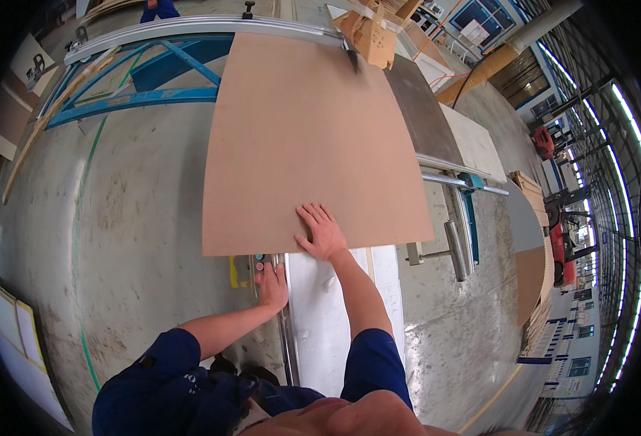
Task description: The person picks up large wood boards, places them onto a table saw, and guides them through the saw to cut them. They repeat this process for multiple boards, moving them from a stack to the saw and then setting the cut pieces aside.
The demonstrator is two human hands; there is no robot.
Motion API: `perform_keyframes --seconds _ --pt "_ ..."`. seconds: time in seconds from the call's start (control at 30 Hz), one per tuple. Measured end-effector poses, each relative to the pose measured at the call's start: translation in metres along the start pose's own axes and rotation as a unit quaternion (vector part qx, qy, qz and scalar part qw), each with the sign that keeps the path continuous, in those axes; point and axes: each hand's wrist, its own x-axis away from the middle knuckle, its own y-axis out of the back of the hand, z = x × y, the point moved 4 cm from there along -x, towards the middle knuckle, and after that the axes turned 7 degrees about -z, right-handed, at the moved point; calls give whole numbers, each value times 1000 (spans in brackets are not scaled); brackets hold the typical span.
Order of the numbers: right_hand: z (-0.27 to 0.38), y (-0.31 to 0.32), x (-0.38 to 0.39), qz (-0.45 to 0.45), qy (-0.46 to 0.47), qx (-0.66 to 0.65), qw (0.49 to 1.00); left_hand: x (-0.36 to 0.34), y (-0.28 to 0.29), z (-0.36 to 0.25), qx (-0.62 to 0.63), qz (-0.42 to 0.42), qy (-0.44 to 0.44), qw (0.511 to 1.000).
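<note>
A large brown board lies flat across a panel saw's table and reaches out toward the far fence. My right hand rests palm down on the board near its front edge, fingers stretched forward and holding nothing. Lower and to the left, my left hand is beside a small control strip with coloured push buttons, at the edge of the sliding table. Its fingers point forward, apart, just short of the board's front edge. At the board's far right edge stands a wooden-looking guard with a dark, blurred piece below it.
A white table surface runs under my right forearm. A blue frame carries the long metal fence at the far left. To the right are a metal rail and a roller. Stacked panels stand farther right.
</note>
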Motion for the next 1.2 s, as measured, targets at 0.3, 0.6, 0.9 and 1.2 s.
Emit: perform_keyframes --seconds 0.3,0.6,0.9,1.2 --pt "-32 -8 -70 1 -2 9 1000 -76 -6 -23 38 47 49 997" --pt "-73 -17 -151 6 -9 10 1000 -166 -15 -48 75 19 21 997" --pt "-123 -33 -234 9 -7 8 1000 -257 -37 -60 51 13 17 998" --pt "-173 -48 -323 -11 0 -9 1000 -351 -48 -92 36 -6 -4 999"
